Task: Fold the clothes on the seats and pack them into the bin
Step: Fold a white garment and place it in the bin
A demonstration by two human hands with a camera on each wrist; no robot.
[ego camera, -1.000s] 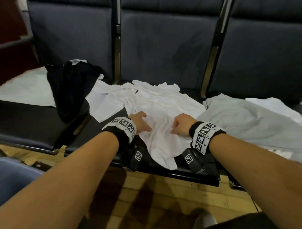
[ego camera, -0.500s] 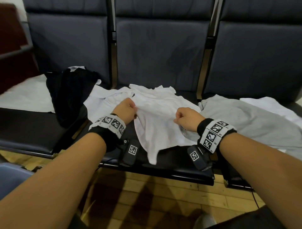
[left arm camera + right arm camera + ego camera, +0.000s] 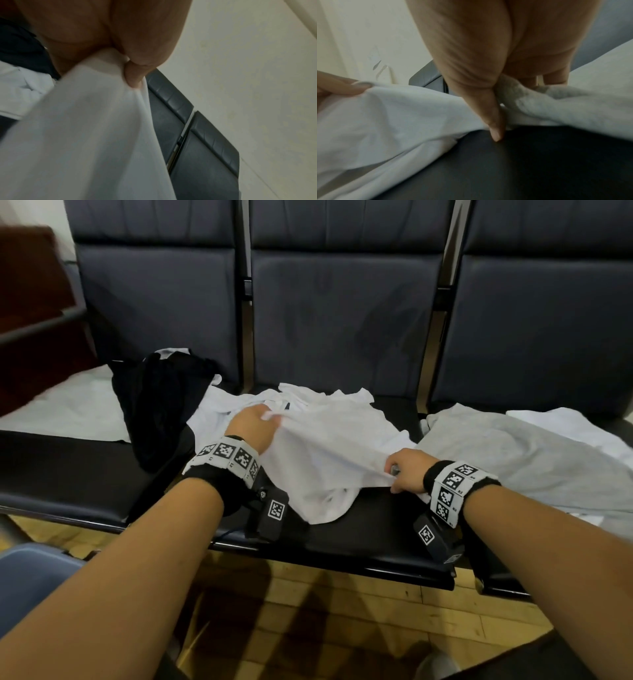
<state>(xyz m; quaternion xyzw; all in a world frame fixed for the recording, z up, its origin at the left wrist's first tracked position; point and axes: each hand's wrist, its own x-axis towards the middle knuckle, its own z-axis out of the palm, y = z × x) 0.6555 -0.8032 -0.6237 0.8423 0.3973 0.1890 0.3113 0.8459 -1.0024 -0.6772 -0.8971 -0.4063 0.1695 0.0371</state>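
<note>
1. I am looking down at a row of dark seats (image 3: 342, 529) with clothes spread over the cushions.
2. My left hand (image 3: 251, 428) is pinching a bunch of the white shirt (image 3: 329, 446), thumb and fingers clenched on the cloth; the left wrist view is showing the fabric gathered between them and hanging down from the grip.
3. My right hand (image 3: 407, 470) is grasping the shirt's near right edge, fingers curled round it, just above the seat cushion. In the right wrist view the thumb (image 3: 493, 121) is pointing down toward the cushion, with bunched cloth behind it.
4. The shirt is stretching between the two hands over the middle seat, its far part lying on the cushion and a loose flap drooping toward the front edge.
5. A grey shirt (image 3: 513, 460) is lying on the right seat, touching the white one beside my right hand.
6. A black garment (image 3: 161, 402) is heaped on the left seat, partly over another white cloth (image 3: 78, 409).
</note>
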